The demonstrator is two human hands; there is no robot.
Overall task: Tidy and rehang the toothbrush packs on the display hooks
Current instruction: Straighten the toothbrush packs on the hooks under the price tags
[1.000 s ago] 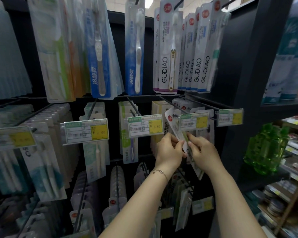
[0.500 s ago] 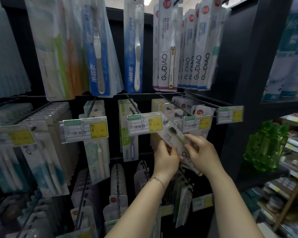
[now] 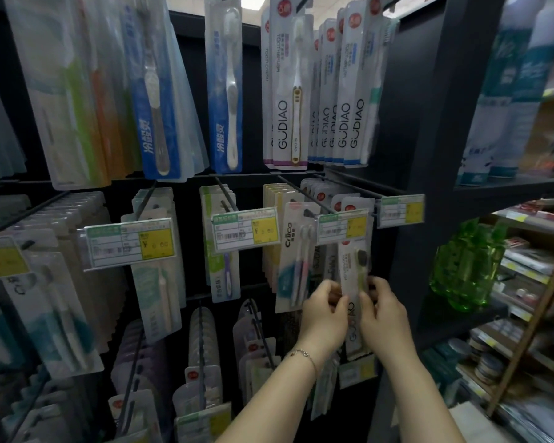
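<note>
A white GUDIAO toothbrush pack (image 3: 354, 270) with a dark-bristled brush hangs upright below a price tag (image 3: 343, 226) in the middle row. My left hand (image 3: 325, 311) pinches its left edge and my right hand (image 3: 381, 314) pinches its right edge, at the pack's middle. The pack's top is hidden behind the tag, so I cannot tell whether it sits on the hook (image 3: 304, 195). A Criice twin pack (image 3: 296, 257) hangs just left of it. More GUDIAO packs (image 3: 320, 87) fill the top row.
Hooks with toothbrush packs and price tags (image 3: 130, 247) cover the black display panel to the left and below. A black shelf upright (image 3: 422, 155) stands right of my hands. Green bottles (image 3: 467, 266) and small boxes sit on shelves at the right.
The pack went from tilted in front of the tags to hanging upright below the tag. Both hands slid down from near its top to its middle.
</note>
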